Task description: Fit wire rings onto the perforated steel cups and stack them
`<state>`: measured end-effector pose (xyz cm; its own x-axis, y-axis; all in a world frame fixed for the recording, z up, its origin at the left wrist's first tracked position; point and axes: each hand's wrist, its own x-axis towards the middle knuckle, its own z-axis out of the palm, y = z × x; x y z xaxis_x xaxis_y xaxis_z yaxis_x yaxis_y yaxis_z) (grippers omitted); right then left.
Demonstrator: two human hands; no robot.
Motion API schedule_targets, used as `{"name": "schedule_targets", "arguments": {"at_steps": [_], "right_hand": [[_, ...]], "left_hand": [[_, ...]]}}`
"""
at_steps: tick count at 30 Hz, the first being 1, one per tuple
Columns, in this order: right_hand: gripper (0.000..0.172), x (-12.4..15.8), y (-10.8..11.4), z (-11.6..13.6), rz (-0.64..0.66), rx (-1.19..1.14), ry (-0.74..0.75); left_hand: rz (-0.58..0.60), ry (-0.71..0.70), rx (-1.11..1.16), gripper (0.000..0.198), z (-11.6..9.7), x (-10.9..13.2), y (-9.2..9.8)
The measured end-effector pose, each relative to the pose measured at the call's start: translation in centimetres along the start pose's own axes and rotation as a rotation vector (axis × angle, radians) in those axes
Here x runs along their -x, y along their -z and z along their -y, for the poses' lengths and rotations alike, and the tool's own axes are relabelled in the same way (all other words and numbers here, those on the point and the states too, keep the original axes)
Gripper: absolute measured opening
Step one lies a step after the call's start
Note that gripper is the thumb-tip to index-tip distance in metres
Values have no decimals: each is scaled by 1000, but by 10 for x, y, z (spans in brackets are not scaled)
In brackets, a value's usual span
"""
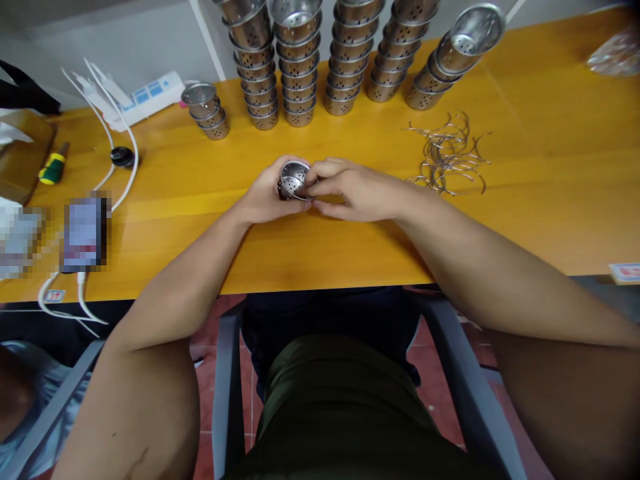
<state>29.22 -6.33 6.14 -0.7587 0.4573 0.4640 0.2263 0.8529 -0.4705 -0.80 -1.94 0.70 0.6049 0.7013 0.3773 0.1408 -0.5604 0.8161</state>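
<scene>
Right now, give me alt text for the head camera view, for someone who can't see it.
A bare left hand holds a small metal cup with holes at a yellow table, the right hand at the cup's rim. Behind stand stacks of similar cups; a pile of curved wires lies to the right.

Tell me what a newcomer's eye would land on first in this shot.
Most likely the tall stacks of perforated metal cups along the back of the yellow table, the rightmost leaning. Next, the single cup near the center, held in the left hand, with the right hand's fingers at its rim. Then the tangle of thin curved wires to the right.
</scene>
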Motion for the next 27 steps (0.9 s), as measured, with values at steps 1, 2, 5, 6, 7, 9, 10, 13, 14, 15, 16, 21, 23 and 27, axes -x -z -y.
{"name": "schedule_targets", "arguments": {"at_steps": [1, 2, 5, 6, 7, 9, 10, 13, 14, 15, 16, 21, 23, 27], "right_hand": [[26, -1, -2, 0, -7, 5, 9], [27, -2, -3, 1, -21, 10, 16], [32, -2, -5, 2, -50, 23, 30], [34, -2, -5, 2, -54, 27, 29], [37, -1, -5, 2, -57, 31, 26], [43, 0, -5, 3, -61, 36, 19], [43, 0, -4, 3, -63, 38, 17], [32, 0, -3, 4, -65, 42, 8], [28, 0, -2, 5, -63, 45, -1], [26, 0, -2, 5, -57, 46, -11], [26, 0, -1, 6, -49, 46, -20], [33, 1, 0, 8, -27, 50, -40], [33, 2, -1, 8, -40, 58, -44], [27, 2, -2, 7, -64, 63, -67]], "left_hand": [[-6, -11, -4, 101, 0, 0, 0], [-12, -20, -4, 102, 0, -1, 0], [-4, -27, 10, 105, -1, -2, 0], [0, -25, 13, 105, -2, -2, 0], [2, -22, 15, 105, -3, -2, 1], [-4, -20, 14, 106, -4, -1, 1], [-8, -23, 14, 106, -5, -1, 1], [-7, -65, 23, 104, -3, -2, 1], [-5, -87, 25, 103, -2, -3, 1], [-3, -103, 23, 103, -2, -3, 1], [5, -112, 19, 102, -2, -3, 1], [20, -88, -34, 104, -4, -1, 2], [11, -91, -48, 106, -5, -1, 2], [-1, -99, -52, 104, -3, -1, 3]]}}
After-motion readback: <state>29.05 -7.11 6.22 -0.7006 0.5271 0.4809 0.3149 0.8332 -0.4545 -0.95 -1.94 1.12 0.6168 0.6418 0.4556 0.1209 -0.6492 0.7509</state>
